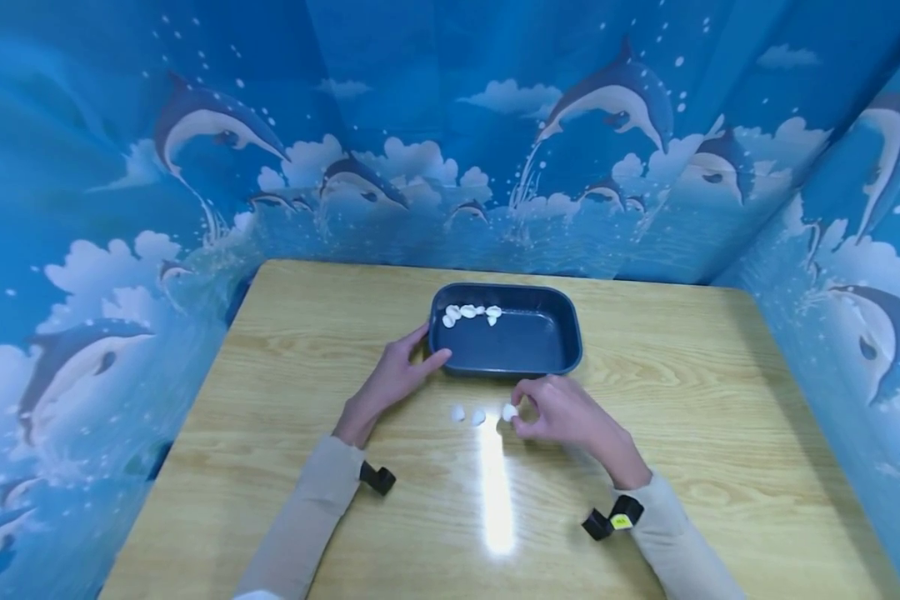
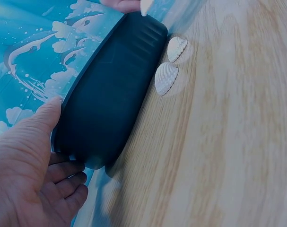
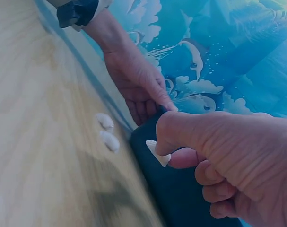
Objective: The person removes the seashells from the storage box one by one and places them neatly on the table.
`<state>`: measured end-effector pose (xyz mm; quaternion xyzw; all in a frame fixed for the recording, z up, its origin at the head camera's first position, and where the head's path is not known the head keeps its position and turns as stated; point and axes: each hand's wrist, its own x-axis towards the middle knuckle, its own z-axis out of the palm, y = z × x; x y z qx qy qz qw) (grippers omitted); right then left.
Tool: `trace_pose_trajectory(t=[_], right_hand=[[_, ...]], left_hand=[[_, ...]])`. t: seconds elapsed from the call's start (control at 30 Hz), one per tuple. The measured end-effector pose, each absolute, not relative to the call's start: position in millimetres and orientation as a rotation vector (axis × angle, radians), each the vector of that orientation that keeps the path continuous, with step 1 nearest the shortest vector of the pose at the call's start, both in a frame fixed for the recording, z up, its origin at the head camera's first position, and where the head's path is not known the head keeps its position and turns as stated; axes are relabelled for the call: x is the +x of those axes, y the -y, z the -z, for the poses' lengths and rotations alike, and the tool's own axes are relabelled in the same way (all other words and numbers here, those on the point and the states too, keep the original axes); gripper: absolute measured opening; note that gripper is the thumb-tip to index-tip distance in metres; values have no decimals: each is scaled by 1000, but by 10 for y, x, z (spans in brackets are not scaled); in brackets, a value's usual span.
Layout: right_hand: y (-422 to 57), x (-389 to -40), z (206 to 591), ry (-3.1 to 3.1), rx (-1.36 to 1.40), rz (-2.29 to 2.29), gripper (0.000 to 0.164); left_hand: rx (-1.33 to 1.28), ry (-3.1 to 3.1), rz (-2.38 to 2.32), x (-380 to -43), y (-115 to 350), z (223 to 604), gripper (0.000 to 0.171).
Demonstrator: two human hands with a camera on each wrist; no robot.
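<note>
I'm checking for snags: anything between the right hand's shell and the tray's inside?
Only the near wall of the dark tray stands before the shell in the right hand; nothing else visible does. The left hand is at the tray's left end.

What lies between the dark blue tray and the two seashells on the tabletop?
Bare wood-grain tabletop alone separates the dark blue tray from the two seashells, as the head view shows.

Table point(image 1: 720, 433): light wood-grain top, rounded far corners, glare streak point(image 1: 497, 508) down the near middle. Directly on it: 1 dark blue rectangular tray point(image 1: 532, 340), toward the far edge, long sides roughly parallel to it. Also 2 white ribbed shells point(image 1: 478, 417), near side of tray, side by side.
</note>
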<state>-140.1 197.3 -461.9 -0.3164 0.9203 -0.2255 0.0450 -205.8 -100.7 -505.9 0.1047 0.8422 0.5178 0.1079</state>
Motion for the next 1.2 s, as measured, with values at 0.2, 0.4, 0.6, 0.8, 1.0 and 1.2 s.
trace_pose_trajectory(t=[0.2, 0.4, 0.6, 0.8, 1.0, 1.2], right_hand=[[-1971, -1400, 4696, -2804, -1001, 705, 16], [-1966, -1432, 4777, -2805, -1002, 689, 16], [-1939, -1448, 4849, -2775, -1012, 710, 16], [-1896, -1449, 4888, -2741, -1014, 729, 17], [-1892, -1448, 4920, -2744, -991, 718, 16], [-1897, -1451, 4938, -2751, -983, 695, 16]], left_hand=[[325, -2476, -1526, -2068, 1018, 5063, 89], [347, -2469, -1531, -2076, 1018, 5060, 90], [345, -2472, -1537, -2071, 1018, 5057, 79], [342, -2482, -1535, -2069, 1016, 5051, 78], [354, -2476, -1539, -2069, 1016, 5047, 77], [350, -2477, -1538, -2068, 1017, 5054, 78]])
